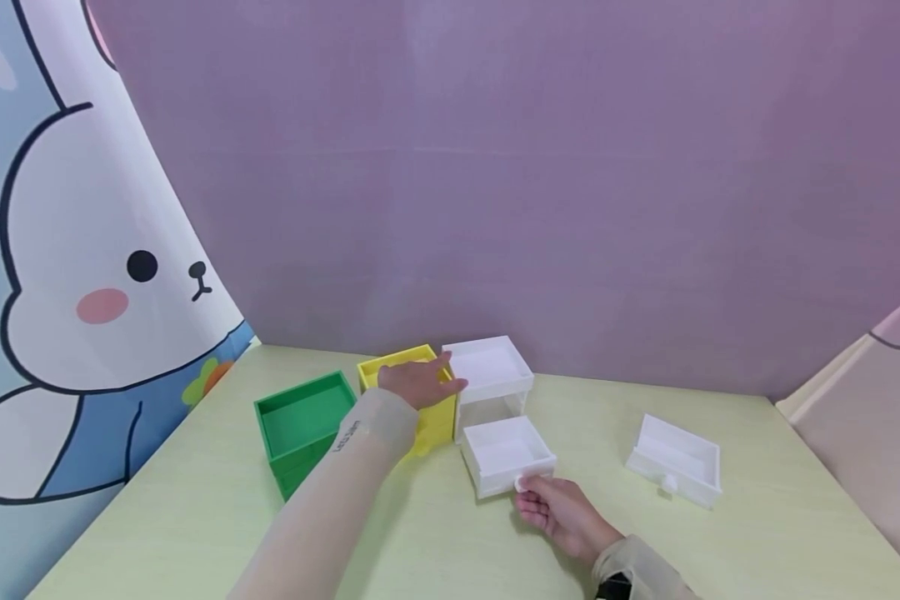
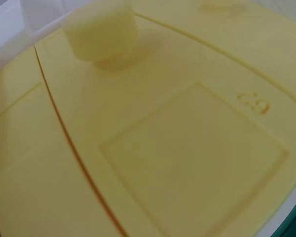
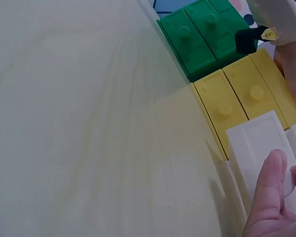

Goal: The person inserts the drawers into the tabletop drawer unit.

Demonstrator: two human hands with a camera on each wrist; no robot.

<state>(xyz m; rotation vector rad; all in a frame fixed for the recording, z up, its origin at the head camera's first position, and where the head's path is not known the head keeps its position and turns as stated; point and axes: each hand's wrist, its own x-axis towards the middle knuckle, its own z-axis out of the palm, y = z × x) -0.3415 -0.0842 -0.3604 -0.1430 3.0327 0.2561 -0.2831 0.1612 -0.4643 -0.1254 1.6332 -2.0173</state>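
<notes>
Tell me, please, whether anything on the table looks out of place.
Yes: the white, rectangular, plastic-looking drawer lies alone at the far right, apart from the white, boxy, plastic-looking cabinet, which shows an open gap in front.

Head view: bright | worktop (image 1: 435,542) shadows fell softly | left wrist view: was dimmer, yellow knob (image 2: 101,32) blurred at 11 o'clock

A purple backdrop (image 1: 495,183) rises behind the pale tabletop (image 1: 780,533), cartoon rabbit (image 1: 67,225) at left.
</notes>
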